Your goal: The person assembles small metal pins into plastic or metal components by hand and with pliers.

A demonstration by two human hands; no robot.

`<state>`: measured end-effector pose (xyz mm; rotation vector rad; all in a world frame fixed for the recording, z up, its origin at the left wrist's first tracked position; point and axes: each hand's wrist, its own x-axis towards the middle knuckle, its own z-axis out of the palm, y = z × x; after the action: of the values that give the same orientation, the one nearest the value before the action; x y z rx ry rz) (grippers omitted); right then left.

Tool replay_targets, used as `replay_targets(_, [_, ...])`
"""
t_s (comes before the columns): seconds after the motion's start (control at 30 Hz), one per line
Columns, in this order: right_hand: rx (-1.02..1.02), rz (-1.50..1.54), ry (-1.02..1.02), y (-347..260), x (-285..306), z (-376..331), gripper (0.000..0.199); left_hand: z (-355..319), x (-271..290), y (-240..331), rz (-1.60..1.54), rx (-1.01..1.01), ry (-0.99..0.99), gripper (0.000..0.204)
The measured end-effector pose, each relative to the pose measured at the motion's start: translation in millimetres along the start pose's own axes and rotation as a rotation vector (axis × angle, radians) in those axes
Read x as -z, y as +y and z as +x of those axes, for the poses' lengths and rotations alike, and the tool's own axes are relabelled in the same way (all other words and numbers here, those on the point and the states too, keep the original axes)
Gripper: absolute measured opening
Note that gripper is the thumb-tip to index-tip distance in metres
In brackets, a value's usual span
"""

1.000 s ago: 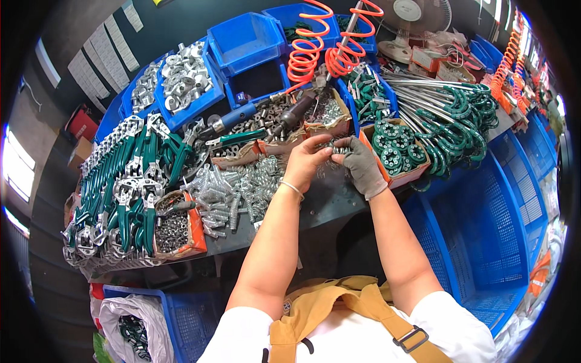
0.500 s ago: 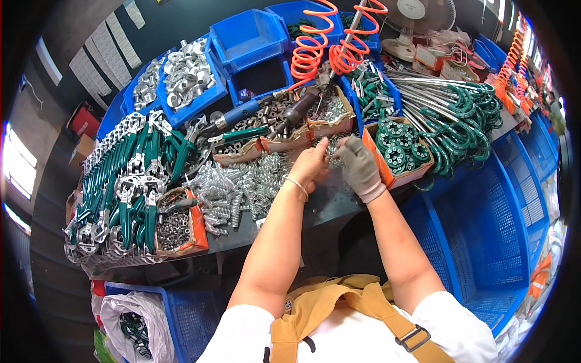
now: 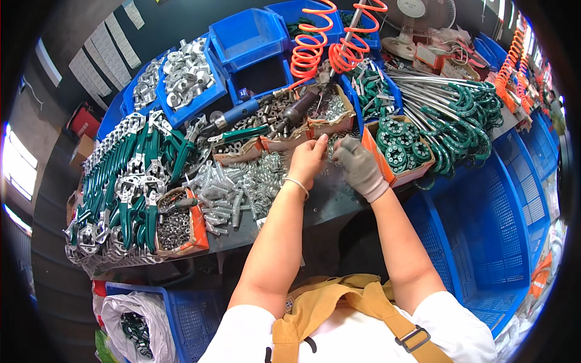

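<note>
Over the dark workbench (image 3: 321, 206), my bare left hand (image 3: 308, 160) is closed, with thumb and fingertips together. My right hand (image 3: 361, 168), in a grey glove, has its fingers curled in just beside it. Anything in either hand is too small or hidden to make out. Left of my left hand lies a heap of metal springs (image 3: 236, 187). Directly beyond my hands is a cardboard box of small metal parts (image 3: 333, 112). Close to my right hand stands an orange-edged box (image 3: 402, 172) holding green round pieces.
Green-handled locking pliers (image 3: 130, 163) are piled at the left, near a box of nuts (image 3: 175, 225). Green-handled metal rods (image 3: 451, 115) lie at the right. Blue bins (image 3: 249, 39) stand behind, below orange coiled hoses (image 3: 311, 51). A power screwdriver (image 3: 298, 110) rests across boxes.
My hands have drawn slightly apart. The gloved right hand has shifted a little right and down, while the left has turned slightly more upright.
</note>
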<state>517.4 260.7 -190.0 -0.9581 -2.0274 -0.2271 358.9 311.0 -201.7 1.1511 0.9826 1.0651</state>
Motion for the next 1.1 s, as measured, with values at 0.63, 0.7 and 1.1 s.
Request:
replay_targets(0.63, [-0.916, 0.734, 0.130, 1.0, -14.3, 5.5, 0.019, 6.7, 4.4, -10.0, 0.682, -0.702, 0.361, 0.031])
replay_targets(0.7, [-1.070, 1.102, 0.197, 4.1, -10.3, 6.9, 0.020, 1.0, -1.6, 0.4, 0.114, -0.379, -0.083, 0.032])
replay_targets(1.1, [-1.023, 0.948, 0.236, -1.1, -15.6, 8.5, 0.019, -12.6, -10.8, 12.2, 0.009, -0.167, -0.074, 0.024])
